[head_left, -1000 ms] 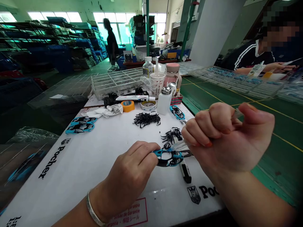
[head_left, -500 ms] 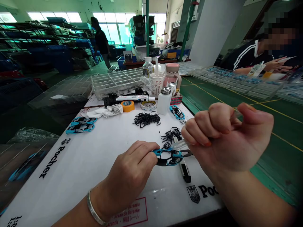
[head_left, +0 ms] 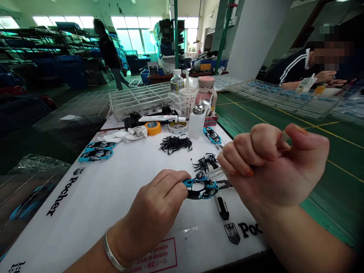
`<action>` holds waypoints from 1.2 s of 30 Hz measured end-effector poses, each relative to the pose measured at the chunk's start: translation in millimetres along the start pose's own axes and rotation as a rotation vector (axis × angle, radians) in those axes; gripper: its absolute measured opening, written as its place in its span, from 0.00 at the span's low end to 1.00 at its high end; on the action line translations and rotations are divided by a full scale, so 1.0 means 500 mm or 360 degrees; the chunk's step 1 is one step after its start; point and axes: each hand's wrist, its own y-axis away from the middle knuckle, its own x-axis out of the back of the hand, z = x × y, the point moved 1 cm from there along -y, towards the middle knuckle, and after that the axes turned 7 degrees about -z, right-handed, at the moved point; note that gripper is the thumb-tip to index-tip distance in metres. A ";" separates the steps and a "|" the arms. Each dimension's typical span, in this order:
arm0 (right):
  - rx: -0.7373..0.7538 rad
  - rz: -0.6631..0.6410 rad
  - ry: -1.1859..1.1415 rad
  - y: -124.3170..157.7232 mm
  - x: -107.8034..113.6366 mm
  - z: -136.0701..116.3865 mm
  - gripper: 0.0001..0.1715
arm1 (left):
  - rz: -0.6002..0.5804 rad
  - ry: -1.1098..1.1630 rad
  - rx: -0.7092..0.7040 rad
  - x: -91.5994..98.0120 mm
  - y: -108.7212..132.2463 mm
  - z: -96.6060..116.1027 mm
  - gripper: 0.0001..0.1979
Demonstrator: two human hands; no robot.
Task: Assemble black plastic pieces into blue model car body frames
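Note:
My left hand is closed, fingertips pinching the left end of a small blue-and-black plastic frame with oval openings. My right hand is curled into a fist at the right. From it a clear, tube-like piece points towards the frame; the rest of that piece is hidden in the fingers. A dark tool tip touches or lies just behind the frame's right end, and I cannot tell whether the fist holds it. Beneath the frame lies a black-and-white cutter-like tool.
Small black strips lie in a near pile and a farther pile. Blue-and-black frames rest at the left. Behind are orange tape, a white pump bottle, a cup and a divided clear tray. A co-worker sits far right.
Both my hands and the frame stay almost still. In the background a walking person has moved left, and the seated co-worker's hands have shifted.

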 end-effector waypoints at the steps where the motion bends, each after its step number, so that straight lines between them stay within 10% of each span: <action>1: 0.0001 0.0001 0.0003 0.000 0.000 0.000 0.24 | -0.0001 -0.0001 0.0002 -0.001 0.000 0.000 0.10; 36: 0.0016 0.0044 0.0066 0.000 -0.001 -0.006 0.25 | 0.0012 -0.0004 0.0027 0.004 0.005 -0.001 0.11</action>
